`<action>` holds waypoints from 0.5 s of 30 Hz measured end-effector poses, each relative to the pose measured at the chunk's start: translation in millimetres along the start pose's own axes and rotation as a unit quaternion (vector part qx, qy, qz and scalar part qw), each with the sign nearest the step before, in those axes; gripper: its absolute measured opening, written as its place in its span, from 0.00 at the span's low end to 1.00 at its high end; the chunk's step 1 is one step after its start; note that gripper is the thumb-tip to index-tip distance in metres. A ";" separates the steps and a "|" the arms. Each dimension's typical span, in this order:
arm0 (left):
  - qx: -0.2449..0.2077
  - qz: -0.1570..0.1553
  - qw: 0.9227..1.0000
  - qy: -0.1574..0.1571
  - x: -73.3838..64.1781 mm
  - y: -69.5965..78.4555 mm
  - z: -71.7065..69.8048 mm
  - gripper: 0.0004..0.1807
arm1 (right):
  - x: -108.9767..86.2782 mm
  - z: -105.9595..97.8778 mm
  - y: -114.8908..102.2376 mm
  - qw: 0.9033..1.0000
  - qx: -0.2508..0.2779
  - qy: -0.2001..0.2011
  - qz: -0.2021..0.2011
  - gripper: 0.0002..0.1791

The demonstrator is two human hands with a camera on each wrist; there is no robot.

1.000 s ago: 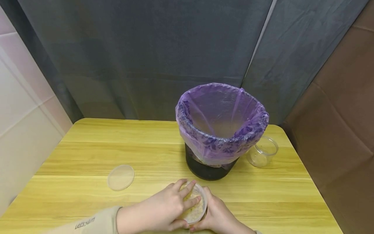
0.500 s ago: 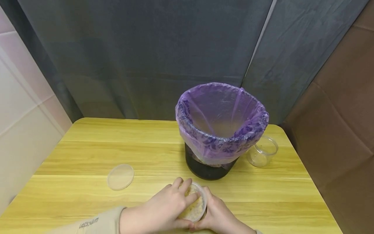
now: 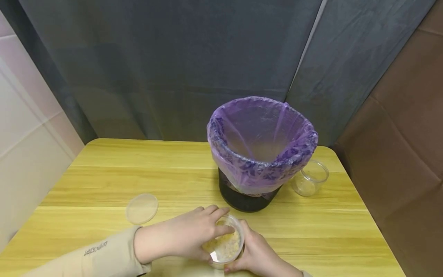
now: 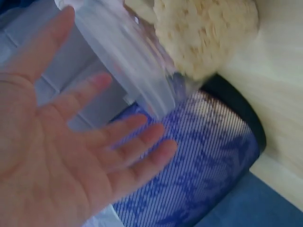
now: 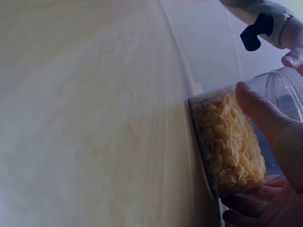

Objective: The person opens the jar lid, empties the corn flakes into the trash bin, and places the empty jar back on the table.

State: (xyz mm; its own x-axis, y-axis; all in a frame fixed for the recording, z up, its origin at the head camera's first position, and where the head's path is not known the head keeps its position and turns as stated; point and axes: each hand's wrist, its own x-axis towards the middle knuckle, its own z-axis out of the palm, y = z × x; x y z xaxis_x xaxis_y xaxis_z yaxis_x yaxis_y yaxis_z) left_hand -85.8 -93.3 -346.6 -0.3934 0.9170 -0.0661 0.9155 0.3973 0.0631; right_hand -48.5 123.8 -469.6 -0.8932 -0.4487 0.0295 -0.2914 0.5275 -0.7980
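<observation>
A clear plastic jar (image 5: 279, 97) stands on the table near its front edge, part filled with pale yellow flakes (image 5: 227, 146). My right hand (image 3: 257, 250) grips the jar's right side, with the thumb along the wall in the right wrist view and the fingers curled below it. Over the jar's mouth is my left hand (image 3: 194, 232), palm down, its fingers spread across the left part of the rim. The left wrist view shows that hand's palm bare and its fingers (image 4: 137, 151) mostly straight beside the jar. Its fingers hide part of the flakes in the head view.
Behind the jar stands a black bin (image 3: 245, 200) lined with a purple bag (image 3: 263, 179). A second clear jar (image 3: 309, 181), without a lid, is at its right. A round translucent lid (image 3: 142, 208) lies flat on the wooden table (image 3: 104, 184) at the left.
My left hand has lifted and shifted slightly left over the jar, so more of the flakes shows. The right hand and jar have stayed in place.
</observation>
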 end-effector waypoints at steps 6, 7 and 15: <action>-0.041 0.045 0.997 -0.052 0.8 -6.0 -8.9 0.43 | 0.1 -2.5 0.1 1.000 -0.003 -0.016 0.000 0.56; -0.050 0.049 0.996 -0.057 1.0 -6.7 -9.4 0.44 | 0.1 -2.6 0.1 1.000 -0.003 -0.018 0.001 0.56; -0.073 0.070 0.993 -0.063 2.6 -14.3 -8.2 0.42 | -0.3 -2.6 0.7 1.000 -0.002 -0.028 -0.002 0.57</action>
State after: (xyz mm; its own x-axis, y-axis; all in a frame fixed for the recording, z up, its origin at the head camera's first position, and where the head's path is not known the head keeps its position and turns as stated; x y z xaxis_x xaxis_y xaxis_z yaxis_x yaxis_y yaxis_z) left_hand -100.7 -96.4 -339.5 -0.2400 0.9557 -0.1703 0.9350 0.2748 0.2242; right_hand -49.3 126.2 -468.6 -0.8712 -0.4909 -0.0015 -0.2965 0.5287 -0.7953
